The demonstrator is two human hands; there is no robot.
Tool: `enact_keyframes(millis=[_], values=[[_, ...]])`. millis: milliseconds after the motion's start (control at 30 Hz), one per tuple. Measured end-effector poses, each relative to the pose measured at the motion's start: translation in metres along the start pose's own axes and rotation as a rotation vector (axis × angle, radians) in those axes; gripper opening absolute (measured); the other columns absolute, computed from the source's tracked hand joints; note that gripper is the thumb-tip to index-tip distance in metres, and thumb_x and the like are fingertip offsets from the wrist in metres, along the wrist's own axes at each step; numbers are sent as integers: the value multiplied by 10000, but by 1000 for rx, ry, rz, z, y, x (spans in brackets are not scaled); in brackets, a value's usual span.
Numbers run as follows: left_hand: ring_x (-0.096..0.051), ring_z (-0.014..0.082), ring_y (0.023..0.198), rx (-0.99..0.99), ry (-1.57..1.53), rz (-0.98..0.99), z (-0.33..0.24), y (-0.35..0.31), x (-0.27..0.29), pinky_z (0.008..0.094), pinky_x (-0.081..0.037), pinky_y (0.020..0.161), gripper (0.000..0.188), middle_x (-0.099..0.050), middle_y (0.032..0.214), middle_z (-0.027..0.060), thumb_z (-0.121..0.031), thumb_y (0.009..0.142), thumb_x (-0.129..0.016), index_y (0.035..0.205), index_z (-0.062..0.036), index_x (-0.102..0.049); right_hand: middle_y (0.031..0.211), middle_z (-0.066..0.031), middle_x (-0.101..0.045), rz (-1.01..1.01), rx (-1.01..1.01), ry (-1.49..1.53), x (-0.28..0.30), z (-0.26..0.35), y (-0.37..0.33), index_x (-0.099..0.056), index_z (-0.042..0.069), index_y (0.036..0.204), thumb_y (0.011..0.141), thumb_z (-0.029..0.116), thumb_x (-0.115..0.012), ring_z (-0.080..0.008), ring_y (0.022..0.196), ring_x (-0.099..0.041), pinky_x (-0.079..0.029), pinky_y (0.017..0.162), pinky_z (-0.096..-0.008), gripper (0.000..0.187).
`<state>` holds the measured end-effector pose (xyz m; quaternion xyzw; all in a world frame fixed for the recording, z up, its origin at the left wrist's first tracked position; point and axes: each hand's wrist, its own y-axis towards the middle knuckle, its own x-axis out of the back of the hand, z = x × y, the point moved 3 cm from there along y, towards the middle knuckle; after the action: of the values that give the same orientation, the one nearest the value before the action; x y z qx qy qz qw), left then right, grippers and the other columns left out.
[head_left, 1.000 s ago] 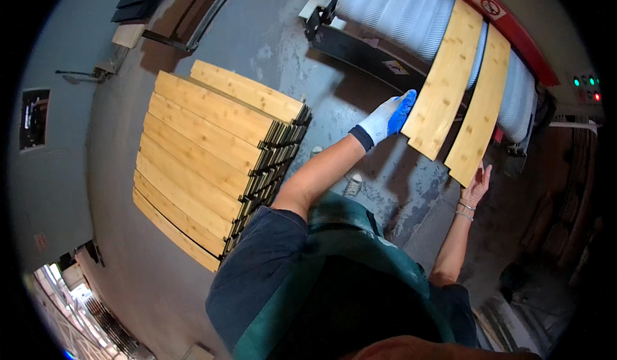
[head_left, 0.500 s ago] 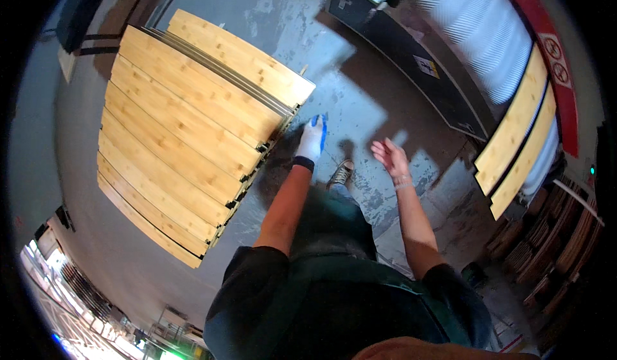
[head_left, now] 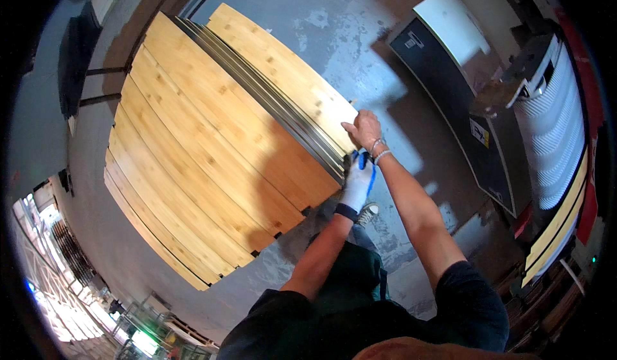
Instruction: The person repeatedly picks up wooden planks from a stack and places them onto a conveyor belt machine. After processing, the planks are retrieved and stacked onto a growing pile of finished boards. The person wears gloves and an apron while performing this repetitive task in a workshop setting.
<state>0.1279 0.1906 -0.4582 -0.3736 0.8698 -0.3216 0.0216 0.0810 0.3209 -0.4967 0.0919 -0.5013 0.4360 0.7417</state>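
My right hand (head_left: 367,130), bare with bracelets at the wrist, is closed on the end of a light wooden plank (head_left: 283,64). Its thumb lies over the top face, while the other fingers are partly hidden at the end edge. Just below it, my left hand (head_left: 360,179) wears a white and blue glove. Its fingers curl in at the plank's near corner, by the ends of several dark strips (head_left: 267,99); what they hold is hidden. On the near side of the strips, several similar planks (head_left: 199,128) lie side by side, with dark tabs at their ends.
To the right stands a dark-sided, white-topped case (head_left: 450,112) beside a ribbed, silvery-white sheet stack (head_left: 553,128). Narrow wooden boards (head_left: 559,225) lie along that stack's outer edge. My shoe (head_left: 367,214) is on the worn blue-grey floor (head_left: 321,19).
Both hands have come to the end of the far plank; the right one has closed on it from open. My view has shifted, so the planks appear larger and farther right.
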Motion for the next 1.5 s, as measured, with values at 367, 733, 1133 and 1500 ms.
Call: enact_keyframes(millis=[367,733,1133,1500], values=[[-608,183,1042,448,-773,383,60,-68,-9,308,-471,903,570,-624,1252,68,-518,999,-457,1328,-63,-554,929,-151,-664,585,-72,456,90,-61,-50,-594,-55,1100,775,536,-764,-215,852,-633,-508,753,-370,695],[-487,335,1266,410,-1171,361,-85,-152,9,540,-421,1035,727,-449,1449,114,-645,955,-346,1478,-139,-355,718,-286,-620,392,-32,173,277,6,-322,-600,-80,958,763,486,-773,-406,710,-671,-522,632,-445,624],[-487,266,1272,-22,-796,613,-169,-292,18,423,-434,1054,617,-452,1421,95,-561,1018,-296,1452,-126,-350,799,-114,-673,-88,-180,685,303,35,-527,-625,-39,1077,785,353,-783,-156,723,-650,-522,659,-333,514],[-524,170,1195,-720,52,784,-209,-359,-50,327,-422,1035,471,-544,1332,88,-366,1070,-329,1366,-25,-463,1012,-143,-689,-554,-283,1103,284,52,-631,-590,-73,1165,832,218,-745,-172,915,-640,-518,828,-333,469]])
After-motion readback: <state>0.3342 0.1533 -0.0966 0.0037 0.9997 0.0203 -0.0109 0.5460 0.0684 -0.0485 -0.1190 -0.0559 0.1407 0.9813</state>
